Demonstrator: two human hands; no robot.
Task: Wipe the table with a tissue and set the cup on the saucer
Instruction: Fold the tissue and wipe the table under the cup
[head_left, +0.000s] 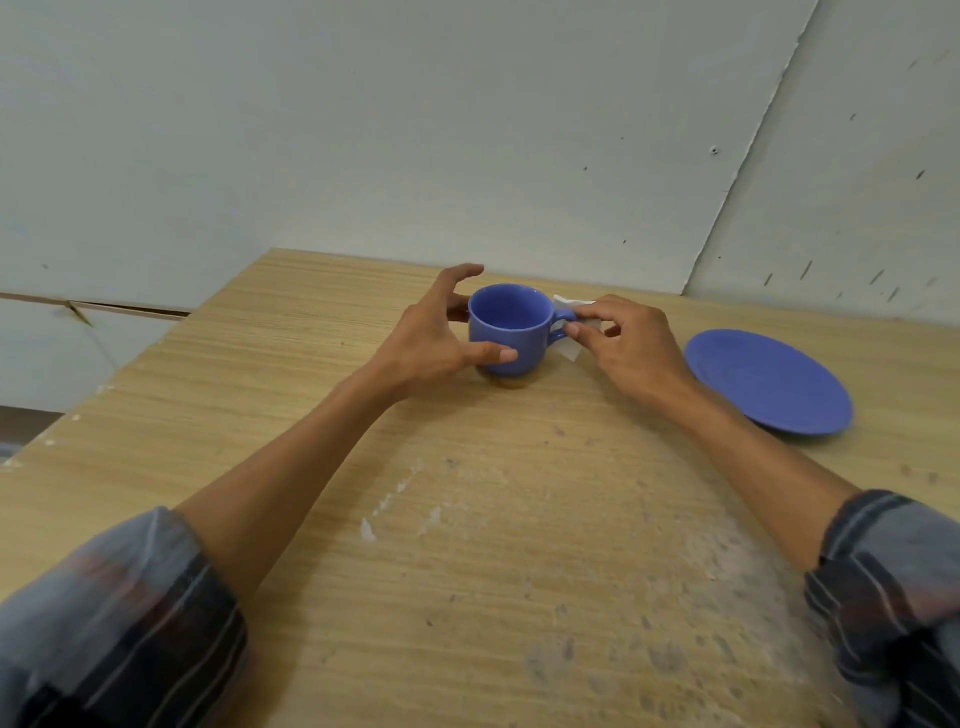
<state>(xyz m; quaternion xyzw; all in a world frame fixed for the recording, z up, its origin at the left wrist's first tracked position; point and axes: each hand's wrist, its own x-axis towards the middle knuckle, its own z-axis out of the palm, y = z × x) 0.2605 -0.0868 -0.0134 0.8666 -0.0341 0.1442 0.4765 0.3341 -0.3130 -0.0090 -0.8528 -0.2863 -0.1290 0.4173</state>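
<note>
cup (511, 327) upright on the counter (467, 519), apart from the saucer (769, 382) on its right, not yet on it. your left hand (431, 343) curls round the cup body, thumb on the near wall, likely to steady it. your right hand (634, 343) pinches the tissue (570, 354) beside the handle, fingers clenched on it. pale smears on the near counter: wiping looks unfinished.

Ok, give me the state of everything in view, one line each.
cup: upright on table, looks empty, not on saucer.
saucer: bare, right of cup, apart.
tissue: pinched beside cup's handle.
left hand: holds cup's side.
right hand: pinches tissue.
table: white smears near front.
</note>
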